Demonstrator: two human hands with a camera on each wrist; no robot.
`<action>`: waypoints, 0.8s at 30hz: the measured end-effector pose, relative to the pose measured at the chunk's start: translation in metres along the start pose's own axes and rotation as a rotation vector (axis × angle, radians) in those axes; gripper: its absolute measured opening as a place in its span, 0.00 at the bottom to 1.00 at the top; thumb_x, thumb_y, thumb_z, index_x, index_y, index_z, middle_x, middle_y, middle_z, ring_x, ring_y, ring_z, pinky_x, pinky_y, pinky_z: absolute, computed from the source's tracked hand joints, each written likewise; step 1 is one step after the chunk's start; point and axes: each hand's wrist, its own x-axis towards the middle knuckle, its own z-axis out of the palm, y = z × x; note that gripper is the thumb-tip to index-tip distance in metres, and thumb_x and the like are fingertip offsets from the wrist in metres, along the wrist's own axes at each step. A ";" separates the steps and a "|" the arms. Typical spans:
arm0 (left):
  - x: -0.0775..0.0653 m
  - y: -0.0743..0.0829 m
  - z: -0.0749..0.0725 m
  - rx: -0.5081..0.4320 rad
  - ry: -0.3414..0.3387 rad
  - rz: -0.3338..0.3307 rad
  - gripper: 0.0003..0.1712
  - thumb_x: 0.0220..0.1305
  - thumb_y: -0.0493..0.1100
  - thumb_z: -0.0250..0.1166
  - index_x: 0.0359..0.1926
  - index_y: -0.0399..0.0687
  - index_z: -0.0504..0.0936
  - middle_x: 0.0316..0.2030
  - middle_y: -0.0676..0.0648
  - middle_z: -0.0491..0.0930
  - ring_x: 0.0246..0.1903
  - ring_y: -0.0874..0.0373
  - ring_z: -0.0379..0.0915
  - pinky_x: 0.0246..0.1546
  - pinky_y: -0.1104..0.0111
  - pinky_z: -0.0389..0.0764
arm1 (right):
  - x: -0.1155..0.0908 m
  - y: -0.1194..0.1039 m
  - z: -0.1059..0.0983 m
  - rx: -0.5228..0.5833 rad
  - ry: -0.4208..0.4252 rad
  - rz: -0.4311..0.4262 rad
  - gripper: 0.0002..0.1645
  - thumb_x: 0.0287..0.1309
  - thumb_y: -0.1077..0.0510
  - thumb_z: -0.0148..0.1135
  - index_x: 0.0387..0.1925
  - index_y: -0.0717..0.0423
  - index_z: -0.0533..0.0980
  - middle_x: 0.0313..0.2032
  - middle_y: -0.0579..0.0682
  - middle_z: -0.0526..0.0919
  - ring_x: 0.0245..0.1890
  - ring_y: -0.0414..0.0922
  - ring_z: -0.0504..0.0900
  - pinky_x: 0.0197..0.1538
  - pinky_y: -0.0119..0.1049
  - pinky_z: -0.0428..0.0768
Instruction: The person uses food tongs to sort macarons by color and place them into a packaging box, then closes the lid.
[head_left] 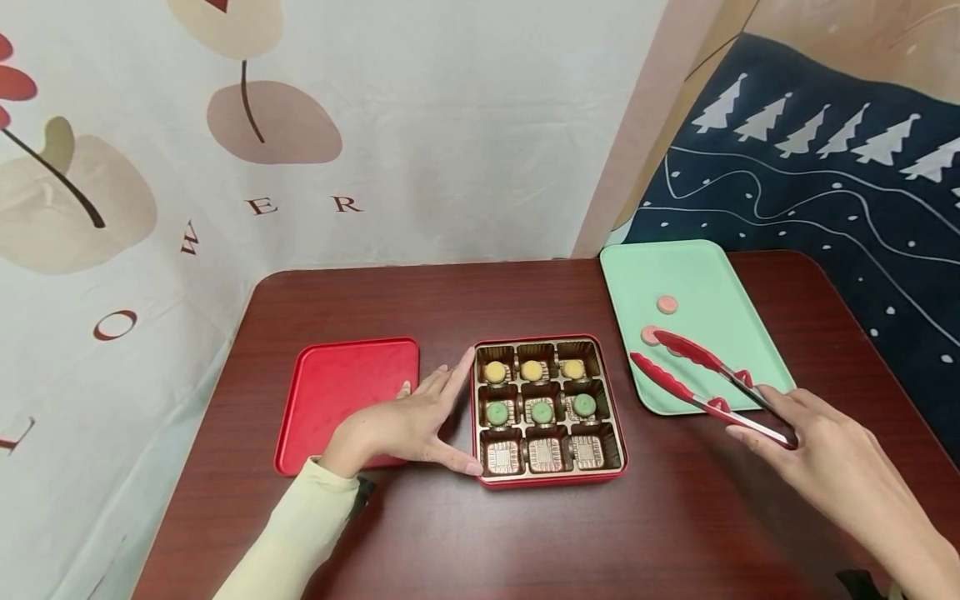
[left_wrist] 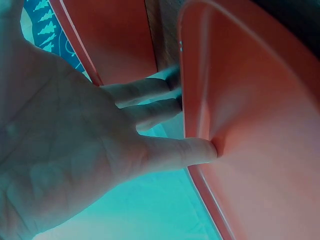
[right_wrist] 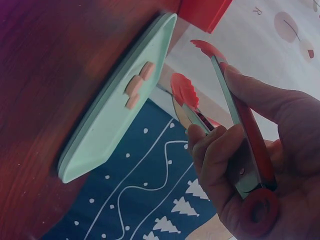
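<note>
A red box (head_left: 555, 481) with a gold insert of square compartments stands at mid-table. Yellow macaron-like rounds (head_left: 532, 371) sit in its back row, green ones (head_left: 542, 412) in the middle row; the front row's compartments are bare. My left hand (head_left: 408, 425) rests against the box's left side, fingers and thumb straight; in the left wrist view the thumb (left_wrist: 185, 152) touches a red wall. My right hand (head_left: 832, 454) grips red-tipped tongs (head_left: 663, 377), their tips spread apart over the mint tray (head_left: 712, 283). Pink rounds (right_wrist: 133, 86) lie on that tray, near the tongs' tips.
To the left of the box, a flat red lid (head_left: 345, 400) lies partly behind my left hand. The dark wooden table (head_left: 480, 304) meets a printed white cloth (head_left: 450, 167) at the back. A navy tree-patterned cloth (head_left: 795, 183) hangs beyond the tray.
</note>
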 end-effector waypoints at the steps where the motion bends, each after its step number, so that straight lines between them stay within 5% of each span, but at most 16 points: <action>1: 0.000 0.000 0.000 0.002 -0.001 -0.002 0.88 0.54 0.77 0.79 0.87 0.64 0.18 0.87 0.36 0.41 0.85 0.38 0.31 0.79 0.34 0.39 | 0.000 0.001 0.000 0.001 0.001 0.000 0.39 0.49 0.50 0.89 0.57 0.69 0.84 0.36 0.53 0.79 0.28 0.47 0.71 0.27 0.39 0.67; 12: -0.001 0.001 0.000 0.003 -0.006 -0.010 0.88 0.55 0.76 0.79 0.86 0.64 0.17 0.87 0.36 0.40 0.85 0.38 0.31 0.79 0.35 0.38 | -0.002 0.011 0.000 -0.007 0.004 0.018 0.37 0.51 0.50 0.88 0.56 0.69 0.84 0.30 0.46 0.71 0.23 0.42 0.65 0.25 0.37 0.63; 24: 0.000 0.000 0.000 0.000 -0.002 0.001 0.88 0.54 0.77 0.79 0.87 0.62 0.18 0.86 0.35 0.41 0.85 0.37 0.31 0.79 0.34 0.38 | -0.003 0.020 0.002 -0.017 -0.015 0.060 0.40 0.51 0.51 0.88 0.57 0.73 0.82 0.34 0.54 0.77 0.25 0.48 0.69 0.26 0.40 0.65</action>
